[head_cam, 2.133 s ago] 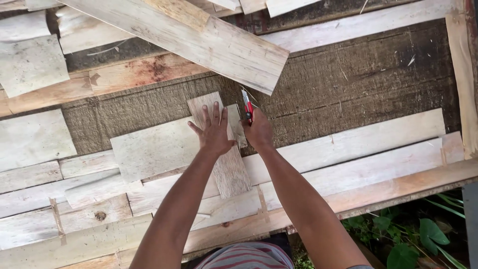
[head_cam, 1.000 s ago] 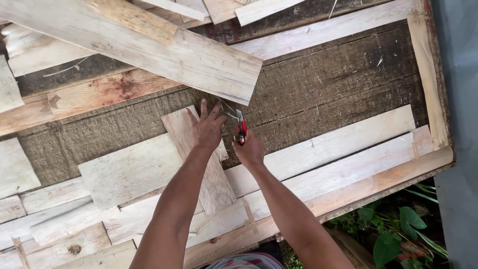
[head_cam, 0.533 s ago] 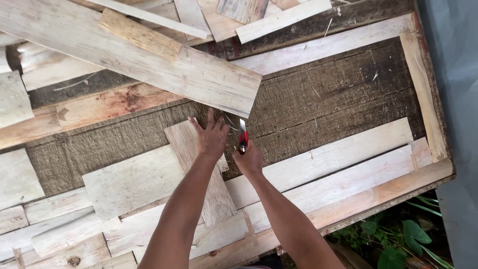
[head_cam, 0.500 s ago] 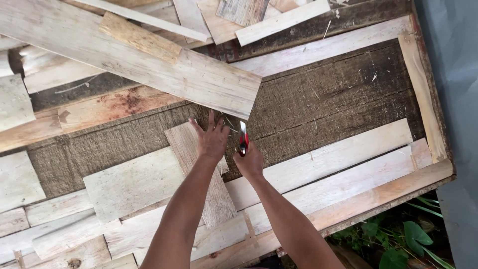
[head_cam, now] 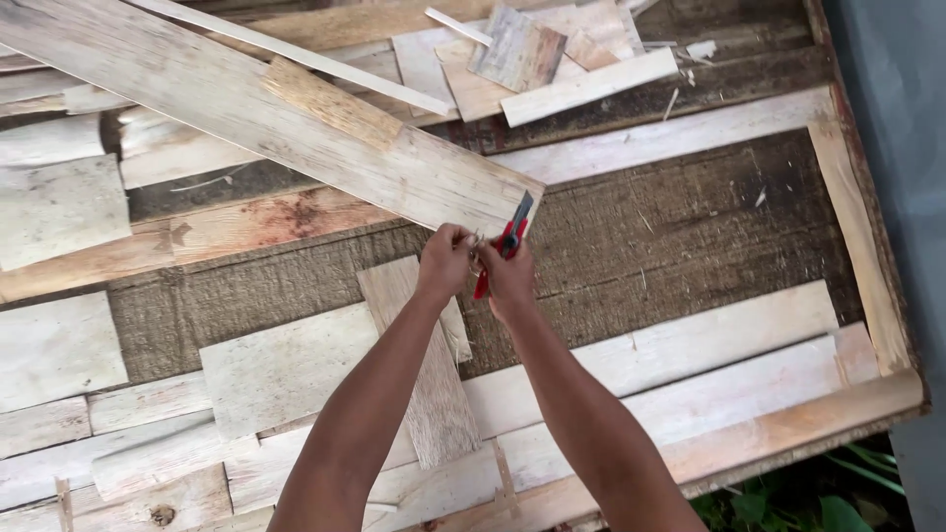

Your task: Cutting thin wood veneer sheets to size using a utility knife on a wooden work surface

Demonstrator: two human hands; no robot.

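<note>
Rough dark woven matting [head_cam: 690, 227] underneath, framed by pale weathered wooden planks [head_cam: 680, 355] and offcuts. Long bleached board [head_cam: 266, 118] lying diagonally across the top. Green leaves [head_cam: 788, 502] bottom right, grey wall [head_cam: 902, 128] alongside. Soft daylight.

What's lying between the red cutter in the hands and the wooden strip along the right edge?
In the head view, only bare dark rough board lies between the red cutter and the right-edge strip.

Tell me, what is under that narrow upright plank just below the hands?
The narrow plank lies across pale boards and dark rough matting. Whatever is directly beneath it is covered. Above it, the left hand and right hand hold a red-handled tool.
</note>
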